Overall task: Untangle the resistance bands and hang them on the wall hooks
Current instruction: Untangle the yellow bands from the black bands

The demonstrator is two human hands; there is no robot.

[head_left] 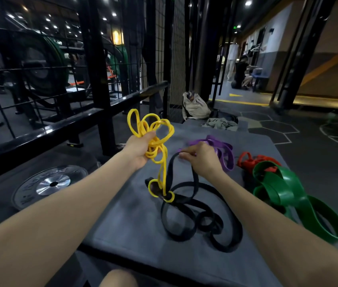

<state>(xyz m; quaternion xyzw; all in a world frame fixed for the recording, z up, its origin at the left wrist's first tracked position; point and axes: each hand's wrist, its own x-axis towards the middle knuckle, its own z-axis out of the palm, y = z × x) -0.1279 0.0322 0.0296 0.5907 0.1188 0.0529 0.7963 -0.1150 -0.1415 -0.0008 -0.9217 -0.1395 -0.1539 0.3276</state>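
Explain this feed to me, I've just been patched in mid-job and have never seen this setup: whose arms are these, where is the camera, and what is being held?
There is no machine here. One wide camera sits on a person's head and looks forward and down, so the two bare arms are the wearer's own.

The left hand has a closed grip on a bunch of yellow band. A yellow strand hangs down and loops around the black band, so those two are not yet apart.

The right hand pinches the black band's upper loop.

All lies on a grey mat. Behind the right hand is a purple band; further right, a red band and a wide green band.

No wall hooks show clearly.
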